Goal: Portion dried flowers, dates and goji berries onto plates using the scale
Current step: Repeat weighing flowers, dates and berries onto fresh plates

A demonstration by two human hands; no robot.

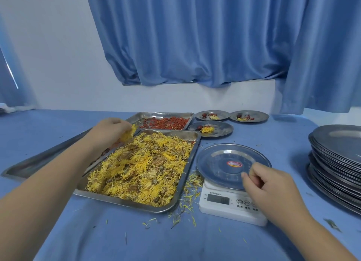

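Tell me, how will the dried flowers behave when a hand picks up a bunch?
Probably brittle: loose petals lie scattered on the cloth beside the tray. Likely light, since the left hand holds a fluffy clump. They may cling together, as the flowers in the tray look tangled.

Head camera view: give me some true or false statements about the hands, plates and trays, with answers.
The plate on the scale already holds flowers. False: it is bare but for a red sticker.
The left hand holds yellow dried flowers. True.
Three filled plates sit beyond the scale. True.
The goji berry tray lies nearer the person than the flower tray. False: it lies behind it.
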